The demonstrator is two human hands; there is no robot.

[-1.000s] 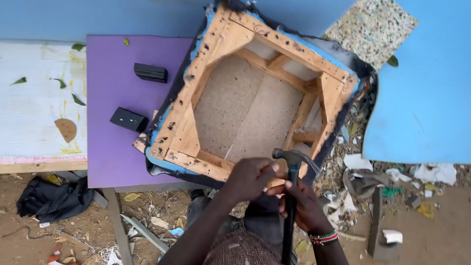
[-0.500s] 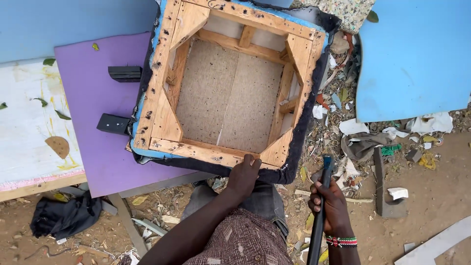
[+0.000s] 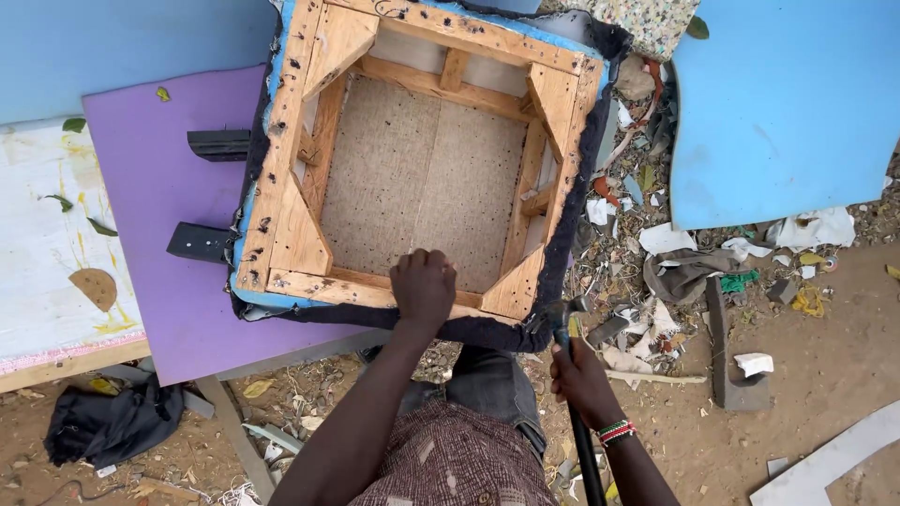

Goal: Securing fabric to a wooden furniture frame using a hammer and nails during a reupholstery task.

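Gripping the near rail of the upturned wooden seat frame [image 3: 422, 159], the left hand [image 3: 424, 284] is closed on its edge, where dark fabric wraps under. The frame rests on a purple board [image 3: 150, 215] and has rotated since a second ago. The right hand [image 3: 583, 378] is clamped on the handle of a claw hammer [image 3: 568, 323], which has dropped from above the rail to hang just beside the frame's near right corner, so striking has paused while the frame is repositioned.
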